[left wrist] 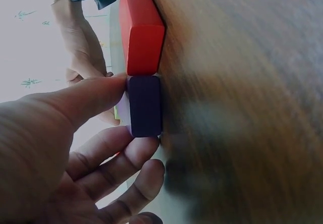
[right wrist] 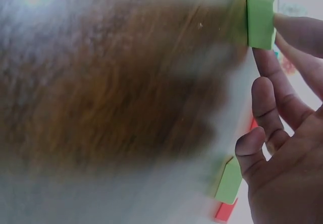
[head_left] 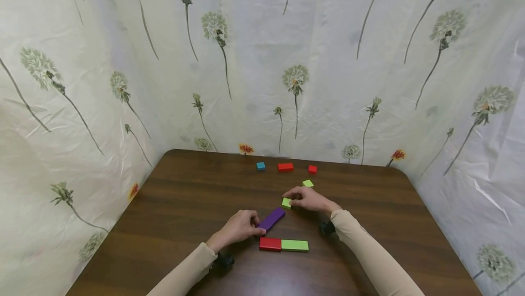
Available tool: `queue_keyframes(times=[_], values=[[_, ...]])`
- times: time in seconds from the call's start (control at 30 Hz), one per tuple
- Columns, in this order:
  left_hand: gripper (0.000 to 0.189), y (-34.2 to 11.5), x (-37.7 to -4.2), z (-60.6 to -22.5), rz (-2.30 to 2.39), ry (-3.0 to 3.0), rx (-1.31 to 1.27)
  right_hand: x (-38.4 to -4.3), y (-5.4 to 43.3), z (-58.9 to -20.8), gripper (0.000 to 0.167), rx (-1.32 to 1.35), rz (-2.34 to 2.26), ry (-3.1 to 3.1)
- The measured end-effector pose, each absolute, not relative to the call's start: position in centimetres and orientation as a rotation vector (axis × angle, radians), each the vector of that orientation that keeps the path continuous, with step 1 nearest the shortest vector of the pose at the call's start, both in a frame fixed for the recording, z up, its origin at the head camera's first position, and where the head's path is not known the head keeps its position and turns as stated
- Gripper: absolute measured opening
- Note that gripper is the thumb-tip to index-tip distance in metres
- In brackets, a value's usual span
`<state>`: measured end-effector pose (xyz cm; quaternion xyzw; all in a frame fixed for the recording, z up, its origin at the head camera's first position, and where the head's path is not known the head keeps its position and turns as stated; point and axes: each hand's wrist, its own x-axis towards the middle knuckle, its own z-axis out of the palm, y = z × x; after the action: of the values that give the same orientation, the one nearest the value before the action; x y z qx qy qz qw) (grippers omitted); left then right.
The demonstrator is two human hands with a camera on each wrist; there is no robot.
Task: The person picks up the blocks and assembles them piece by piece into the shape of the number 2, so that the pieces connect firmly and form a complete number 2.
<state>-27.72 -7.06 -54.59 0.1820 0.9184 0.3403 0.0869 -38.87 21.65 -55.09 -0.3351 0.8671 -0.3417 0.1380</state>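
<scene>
My left hand point(head_left: 241, 225) pinches the near end of a long purple block point(head_left: 272, 220) that lies slantwise on the table. In the left wrist view the thumb and fingers sit on either side of the purple block's end point(left wrist: 145, 106). Just nearer to me, a red block point(head_left: 270, 244) lies end to end with a long light green block point(head_left: 295, 246). My right hand point(head_left: 309, 199) holds a small light green block point(head_left: 286, 203) between thumb and fingers, beyond the purple block's far end. In the right wrist view that green block point(right wrist: 261, 18) is at the fingertips.
Behind the right hand lies another small green block point(head_left: 307, 183). Near the table's far edge are a blue block point(head_left: 260, 166), a red block point(head_left: 285, 167) and a smaller red block point(head_left: 312, 169). A flowered curtain point(head_left: 262, 59) hangs behind the brown table point(head_left: 184, 195).
</scene>
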Motion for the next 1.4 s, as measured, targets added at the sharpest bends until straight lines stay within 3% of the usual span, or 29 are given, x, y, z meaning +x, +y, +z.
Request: queue_keyframes(times=[1.4], values=[[0.025, -7.01, -27.78, -54.63, 1.029, 2.734, 0.531, -38.53, 21.05, -55.22, 0.030, -1.006, -0.967, 2.495]])
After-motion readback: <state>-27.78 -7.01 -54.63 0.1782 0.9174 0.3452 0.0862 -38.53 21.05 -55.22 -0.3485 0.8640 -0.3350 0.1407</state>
